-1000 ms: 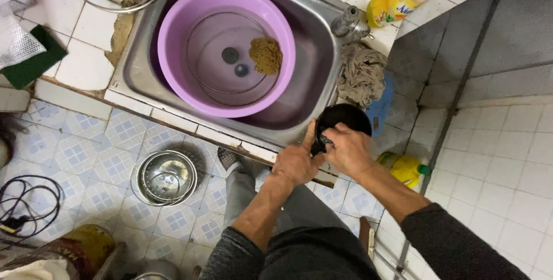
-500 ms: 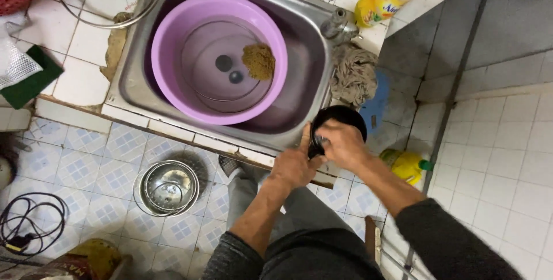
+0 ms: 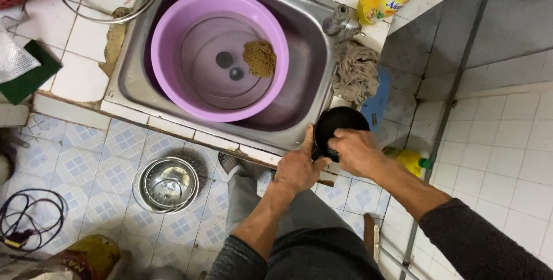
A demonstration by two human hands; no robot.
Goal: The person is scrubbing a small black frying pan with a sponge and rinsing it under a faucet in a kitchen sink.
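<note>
Seemingly for scrubbing, the small black bowl (image 3: 340, 124) sat in the lower right of centre in the head view, held over the front edge of the steel sink (image 3: 314, 73), so drips would fall near the basin. Steadying it, the left hand (image 3: 298, 168) pressed its side with fingers partly curled and forefinger stretched up along the rim. Closed around something too hidden to tell, the right hand (image 3: 358, 152) reached into the bowl. Up left, a purple basin (image 3: 173, 38) held a brown scouring pad (image 3: 259, 57).
</note>
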